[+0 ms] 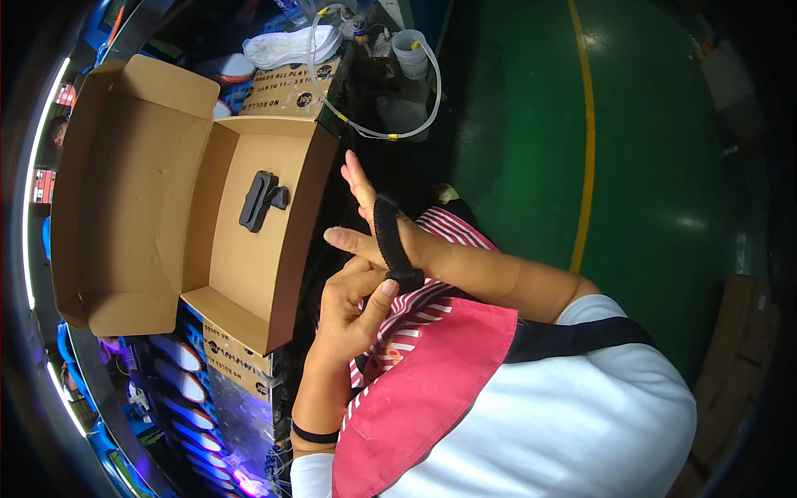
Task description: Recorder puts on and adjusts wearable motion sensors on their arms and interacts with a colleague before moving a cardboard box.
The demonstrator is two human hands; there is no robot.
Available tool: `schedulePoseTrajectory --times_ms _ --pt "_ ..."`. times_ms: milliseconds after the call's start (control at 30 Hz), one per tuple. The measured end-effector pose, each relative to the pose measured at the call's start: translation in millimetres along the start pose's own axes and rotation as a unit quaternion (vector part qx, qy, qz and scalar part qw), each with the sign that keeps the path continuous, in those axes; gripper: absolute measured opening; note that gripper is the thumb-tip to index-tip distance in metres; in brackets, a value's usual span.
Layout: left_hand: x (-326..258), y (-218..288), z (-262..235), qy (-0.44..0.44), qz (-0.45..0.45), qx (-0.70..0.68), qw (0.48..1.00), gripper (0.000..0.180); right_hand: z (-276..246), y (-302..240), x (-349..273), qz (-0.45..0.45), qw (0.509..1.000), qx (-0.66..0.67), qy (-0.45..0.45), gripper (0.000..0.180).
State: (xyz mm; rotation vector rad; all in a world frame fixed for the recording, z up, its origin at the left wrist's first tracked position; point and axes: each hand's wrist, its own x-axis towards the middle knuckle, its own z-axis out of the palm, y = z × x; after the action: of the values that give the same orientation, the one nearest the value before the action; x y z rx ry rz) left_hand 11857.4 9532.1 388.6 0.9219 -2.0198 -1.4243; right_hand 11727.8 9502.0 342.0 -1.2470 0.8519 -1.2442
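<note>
My right hand [363,187] reaches out with its fingers stretched and thumb apart. A black fabric strap [387,232] loops around it, passing between thumb and fingers. My left hand [347,309] pinches the strap's lower end between thumb and fingers, close to the right wrist. To the left of both hands lies an open brown cardboard box [299,236], its lid folded back. A black plastic device [259,202] with a small side piece rests on the bottom of the box. A dark band [315,435] circles my left forearm.
A white shoe [290,47] lies on a printed carton [286,91] behind the box. Clear tubing [440,83] curves beside a translucent cup [409,54]. Several shoes [189,385] line the lower left. Green floor [515,141] with a yellow line [589,124] spreads right; cartons [739,357] stand there.
</note>
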Motion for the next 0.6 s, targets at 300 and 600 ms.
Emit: schedulePoseTrajectory --times_ms 300,600 --pt "3.3 12.8 13.3 0.007 0.021 -0.066 0.998 0.012 -3.0 -17.0 11.1 0.086 0.981 0.157 0.071 0.089" --pt "14.8 17.1 24.8 -0.046 0.096 0.105 0.989 0.019 -6.1 6.4 40.7 -0.257 0.908 -0.256 0.207 0.061"
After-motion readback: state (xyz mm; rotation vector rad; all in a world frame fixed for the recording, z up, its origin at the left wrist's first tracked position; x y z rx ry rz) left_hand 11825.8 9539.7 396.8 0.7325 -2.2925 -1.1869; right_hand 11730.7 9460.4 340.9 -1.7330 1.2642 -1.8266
